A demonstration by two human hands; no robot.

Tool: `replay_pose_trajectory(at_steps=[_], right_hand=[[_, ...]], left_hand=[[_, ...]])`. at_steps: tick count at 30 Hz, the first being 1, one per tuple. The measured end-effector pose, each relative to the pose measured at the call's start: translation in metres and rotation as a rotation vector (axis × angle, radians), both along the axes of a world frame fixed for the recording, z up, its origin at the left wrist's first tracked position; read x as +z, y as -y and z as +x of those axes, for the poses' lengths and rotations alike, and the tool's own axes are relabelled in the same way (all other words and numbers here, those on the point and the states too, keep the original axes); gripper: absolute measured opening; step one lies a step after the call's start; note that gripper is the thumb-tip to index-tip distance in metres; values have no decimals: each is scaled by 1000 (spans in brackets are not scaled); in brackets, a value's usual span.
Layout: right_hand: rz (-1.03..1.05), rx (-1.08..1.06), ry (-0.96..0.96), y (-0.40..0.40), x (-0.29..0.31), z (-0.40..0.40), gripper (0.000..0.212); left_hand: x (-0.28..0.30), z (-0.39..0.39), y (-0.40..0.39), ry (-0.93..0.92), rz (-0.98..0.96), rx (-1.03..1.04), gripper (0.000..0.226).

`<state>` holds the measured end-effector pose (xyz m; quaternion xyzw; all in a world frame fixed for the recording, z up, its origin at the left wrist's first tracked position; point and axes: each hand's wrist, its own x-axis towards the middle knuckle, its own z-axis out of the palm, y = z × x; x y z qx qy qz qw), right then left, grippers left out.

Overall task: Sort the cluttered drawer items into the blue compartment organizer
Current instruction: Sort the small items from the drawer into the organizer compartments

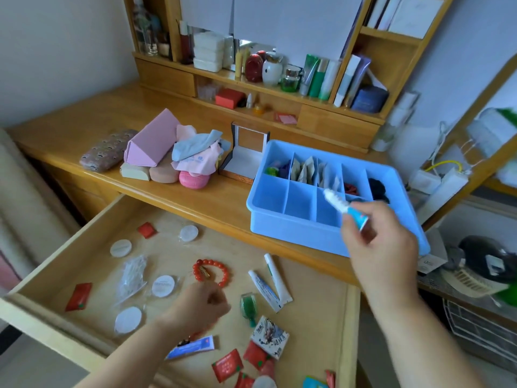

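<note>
The blue compartment organizer [293, 219] stands on the desk at the right, above the open wooden drawer [92, 219]. My right hand [383, 242] pinches a small white and blue tube [345, 207] and holds it over the organizer's front compartments. The back compartments hold beige packets [306, 169], red bits [351, 188] and a black item [377, 187]. My left hand [201, 306] hovers low over the drawer with curled fingers, just below a red bead bracelet [212, 271]. Two more white tubes [270, 282], red sachets [226, 365] and round white pads [163, 285] lie loose in the drawer.
On the desk behind the drawer lie a pink triangular case [151, 141], a pile of cloths [195, 152], a patterned glasses case [107, 152] and an open small box [243, 158]. Shelves with bottles [316, 77] rise at the back. A cluttered side shelf [475, 275] stands at the right.
</note>
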<state>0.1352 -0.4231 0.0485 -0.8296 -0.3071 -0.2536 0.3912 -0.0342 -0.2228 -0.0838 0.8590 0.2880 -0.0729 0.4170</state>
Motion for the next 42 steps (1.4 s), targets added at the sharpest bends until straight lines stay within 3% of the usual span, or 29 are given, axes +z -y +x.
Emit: replay_pose_trajectory(at_steps=[2, 4, 6, 8, 10, 12, 14, 15, 16, 19, 20, 22, 23, 25, 28, 32, 35, 38, 40, 42], right_hand=[[-110, -86, -114, -7, 3, 30, 11], [-271, -95, -186, -19, -6, 49, 15], [-383, -87, -180, -27, -16, 59, 17], [-496, -92, -180, -32, -21, 63, 34], [-486, -61, -111, -32, -22, 57, 41], [-363, 22, 89, -25, -24, 36, 38], [-267, 150, 210, -15, -32, 6, 31], [-264, 236, 167, -11, -41, -11, 30], [-295, 336, 33, -7, -50, -28, 32], [-470, 466, -636, -4, -72, -67, 43], [-485, 481, -735, -4, -80, -74, 36], [-388, 479, -761, -4, -86, -77, 10], [-333, 474, -766, -3, -83, -76, 8], [-280, 480, -705, -2, -73, -69, 17], [-164, 373, -415, 2, -43, -48, 20], [87, 120, -101, 9, -2, 5, 18], [-45, -50, 91, 1, 3, 39, 16], [-417, -92, -45, -13, -15, 57, 22], [-407, -52, -40, -16, -26, 49, 32], [-259, 98, 199, -18, -40, 25, 27]], left_hand=[[-9, -12, -4, -202, 251, -229, 17], [-17, -21, -3, -354, 343, -379, 7], [-26, -24, 0, -447, 413, -450, 18], [-33, -23, 5, -528, 519, -523, 30], [-38, -21, 12, -588, 644, -638, 33], [-42, -20, 16, -582, 689, -691, 30], [-36, -19, 17, -478, 627, -648, 27], [-31, -18, 17, -377, 541, -590, 25], [-25, -17, 17, -255, 415, -509, 24], [0, -9, 33, 46, 94, -351, 15], [6, -5, 40, 137, 72, -345, 15], [15, 1, 51, 299, 47, -313, 23], [17, 4, 53, 364, 13, -274, 28], [18, 10, 52, 429, -57, -188, 32], [9, 13, 41, 433, -109, -70, 26], [-16, -4, 21, 294, -5, 149, 24], [-28, -14, 14, 182, -24, 191, 23], [-30, -13, 14, 172, 26, 174, 23], [-32, -12, 13, 164, 93, 133, 23], [-37, -12, 12, 163, 134, 111, 19]])
